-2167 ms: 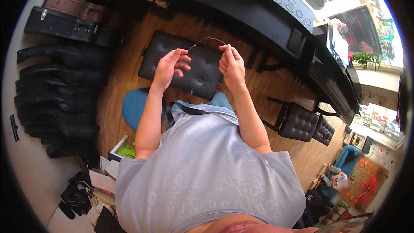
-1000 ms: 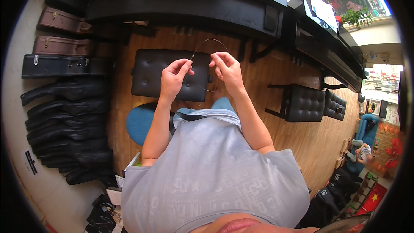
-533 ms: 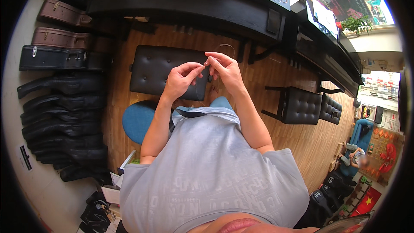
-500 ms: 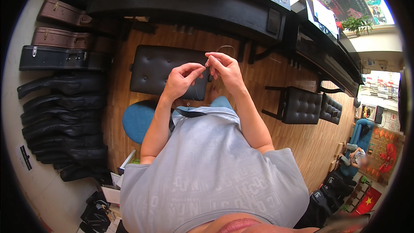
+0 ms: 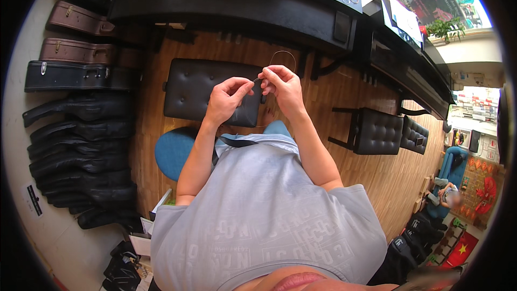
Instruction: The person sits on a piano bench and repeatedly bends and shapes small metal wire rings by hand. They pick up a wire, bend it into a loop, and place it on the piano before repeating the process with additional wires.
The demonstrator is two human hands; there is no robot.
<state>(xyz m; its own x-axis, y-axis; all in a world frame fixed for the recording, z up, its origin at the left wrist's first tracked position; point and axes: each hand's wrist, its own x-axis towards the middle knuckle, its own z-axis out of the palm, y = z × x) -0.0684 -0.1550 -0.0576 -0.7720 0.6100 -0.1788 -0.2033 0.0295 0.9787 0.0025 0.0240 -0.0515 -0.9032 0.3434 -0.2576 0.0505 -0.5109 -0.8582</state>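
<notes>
Close together, the left hand (image 5: 223,102), over the right part of the black tufted piano bench (image 5: 196,89), and the right hand (image 5: 286,90), at that bench's right end, pinch a thin wire string (image 5: 283,51) looping beyond it.

"What does the person have on?"

"A pale grey T-shirt (image 5: 253,183) with a rounded neckline (image 5: 235,275)."

"Plain?"

"Printed: block lettering (image 5: 229,260) spreads over the chest, barely lighter than the cloth, partly framed by thin rectangular outlines."

"And the sleeves?"

"Short and loose; the left sleeve (image 5: 169,218) and right sleeve (image 5: 353,200) both end above the elbow."

"Anything lower down?"

"A flat black strap (image 5: 238,142) at the waist, then light blue legwear (image 5: 277,128), its cut mostly hidden by the shirt."

"Hands?"

"Left hand (image 5: 225,99) and right hand (image 5: 286,91) are both bare."
</notes>
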